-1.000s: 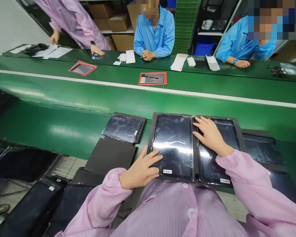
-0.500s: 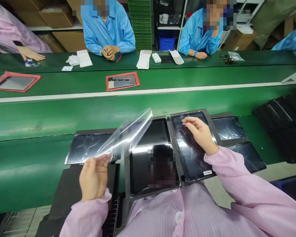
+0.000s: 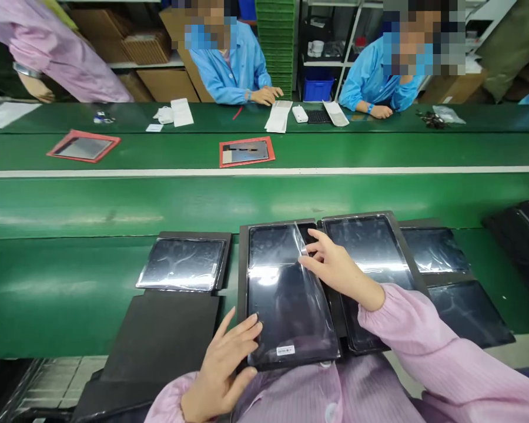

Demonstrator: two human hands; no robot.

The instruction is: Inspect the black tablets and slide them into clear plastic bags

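Observation:
A black-screened tablet [image 3: 273, 311] lies in front of me on a dark grey foam pad [image 3: 243, 258]. Clear plastic film [image 3: 309, 294] covers most of its screen, with a white label [image 3: 285, 351] near the bottom. Along the right side the film's edge curls up. My right hand [image 3: 335, 267] pinches that raised edge between thumb and fingers. My left hand [image 3: 229, 358] is open, its fingertips resting at the tablet's lower left edge. Beside it on the right is a second film-covered tablet [image 3: 370, 252], partly hidden by my right forearm.
Another film-covered tablet [image 3: 180, 264] lies left, above black foam sheets [image 3: 158, 335]. More tablets [image 3: 467, 311] are at right, near a black stack [image 3: 520, 235]. Across the green bench [image 3: 114, 205], two red-framed panels [image 3: 247, 153] lie before seated people in blue [image 3: 233, 64].
The film, lifted in my left hand before, now lies over the tablet. My left hand has released it and moved to the tablet's edge; my right hand has come to the film's right edge.

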